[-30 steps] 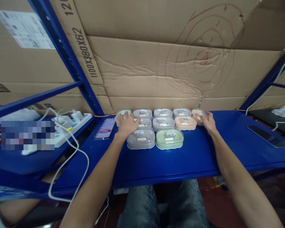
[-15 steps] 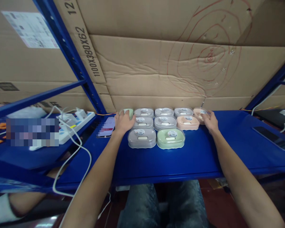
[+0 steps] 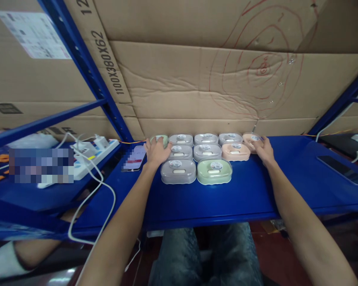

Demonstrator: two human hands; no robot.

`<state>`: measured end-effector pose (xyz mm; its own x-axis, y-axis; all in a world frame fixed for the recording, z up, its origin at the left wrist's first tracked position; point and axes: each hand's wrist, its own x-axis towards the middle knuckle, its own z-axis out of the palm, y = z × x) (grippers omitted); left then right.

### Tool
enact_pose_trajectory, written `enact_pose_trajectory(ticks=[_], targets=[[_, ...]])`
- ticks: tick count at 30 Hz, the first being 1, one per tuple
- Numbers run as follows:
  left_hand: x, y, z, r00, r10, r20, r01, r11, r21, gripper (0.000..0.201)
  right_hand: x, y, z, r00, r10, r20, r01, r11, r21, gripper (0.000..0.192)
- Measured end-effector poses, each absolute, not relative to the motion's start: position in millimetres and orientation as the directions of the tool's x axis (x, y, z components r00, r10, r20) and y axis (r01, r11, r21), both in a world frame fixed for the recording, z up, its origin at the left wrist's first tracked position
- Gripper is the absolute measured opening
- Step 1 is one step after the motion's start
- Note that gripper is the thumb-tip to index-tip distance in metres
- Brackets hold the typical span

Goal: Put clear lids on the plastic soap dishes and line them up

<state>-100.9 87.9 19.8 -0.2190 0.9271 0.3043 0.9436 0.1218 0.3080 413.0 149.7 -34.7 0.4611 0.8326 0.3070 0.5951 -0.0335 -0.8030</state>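
Observation:
Oval plastic boxes with clear lids and round stickers stand in three close rows on the blue shelf. My left hand lies with fingers spread against a green box at the back left, covering part of it. Its thumb is near a grey box in the middle row. Around the right end of a peach box in the back row, my right hand is closed, thumb in front. A second peach box sits beside it. At the front are a grey box and a green box.
A phone with a lit screen lies left of my left hand; a dark phone lies far right. White cables and a power strip are at left. Cardboard walls the back. Another person's arm shows lower left.
The view has shifted slightly. Both hands stay at the same boxes, and the rows keep their arrangement.

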Motion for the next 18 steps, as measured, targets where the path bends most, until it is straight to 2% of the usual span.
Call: enact_pose_trajectory(ticks=[4,10,18], targets=[[-96.7,84.2,24.4,-0.296,0.909,0.292,0.917,0.184,0.355,0.072,412.1,149.2,-34.5,0.471,0.83,0.298,0.582,-0.039,-0.812,0.097],[-96.3,84.7,24.0,-0.289,0.916,0.278,0.902,0.163,0.399,0.072,413.1,149.9,-36.2,0.478,0.823,0.308,0.579,-0.032,-0.815,0.096],[-94.8,81.9,23.6,-0.281,0.919,0.277,0.913,0.167,0.371,0.07,412.5,146.9,-36.1,0.491,0.82,0.295,0.564,-0.04,-0.825,0.091]])
